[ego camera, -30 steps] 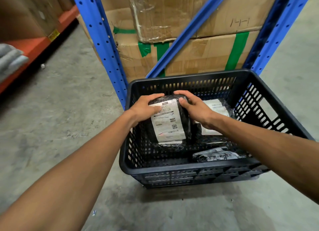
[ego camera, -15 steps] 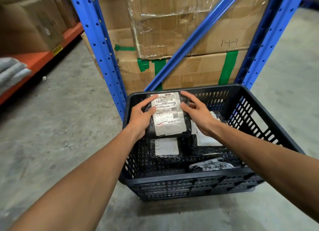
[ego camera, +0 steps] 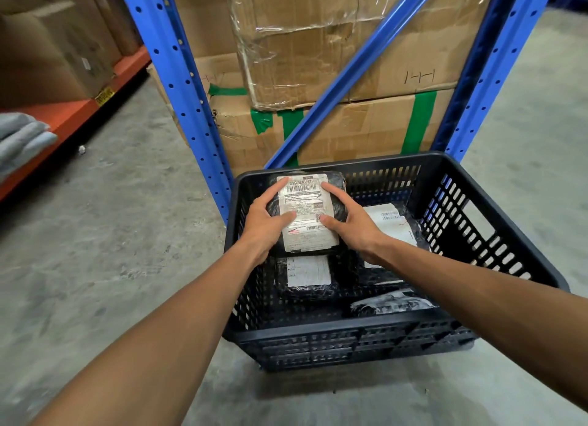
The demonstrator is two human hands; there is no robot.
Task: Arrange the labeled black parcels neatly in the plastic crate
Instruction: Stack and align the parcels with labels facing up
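A black plastic crate (ego camera: pixel 483 231) stands on the concrete floor. Both hands grip one labeled black parcel (ego camera: pixel 307 214) above the crate's back left part: my left hand (ego camera: pixel 265 223) on its left side, my right hand (ego camera: pixel 348 225) on its right side. Its white label faces up. Under it lies a second black parcel (ego camera: pixel 307 274) with a white label. A third labeled parcel (ego camera: pixel 394 225) lies at the right, partly hidden by my right forearm. A crumpled black parcel (ego camera: pixel 389 304) rests near the crate's front wall.
A blue rack upright (ego camera: pixel 178 85) and a diagonal brace (ego camera: pixel 356 65) stand right behind the crate, with taped cardboard boxes (ego camera: pixel 334 59) between them. An orange shelf (ego camera: pixel 63 120) with boxes runs along the left. A grey gloved hand (ego camera: pixel 19 142) shows at the left edge.
Both hands have lifted the labeled parcel from the stack and carried it toward the crate's back left corner, uncovering the parcel that lay beneath it.
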